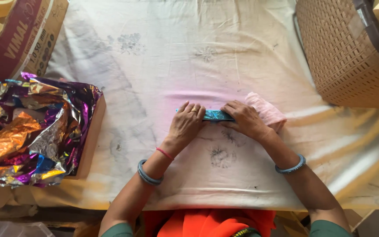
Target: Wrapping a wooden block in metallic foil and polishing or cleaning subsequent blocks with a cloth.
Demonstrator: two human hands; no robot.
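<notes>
Orange garment (207, 224), hands pressing foil strip (217, 115)

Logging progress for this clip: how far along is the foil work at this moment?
Done: nothing finished is visible on the stained cloth. In hand: left hand and right hand press one blue foil strip flat; a pink cloth lies under the right hand. Left: a pile of crumpled coloured foil waits.

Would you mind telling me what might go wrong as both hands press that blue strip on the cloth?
The shiny blue strip is mostly hidden under the left hand and right hand, so it may crease or slip unseen. The pink cloth beside the right hand could get caught up. The smudged white sheet might mark the strip.
</notes>
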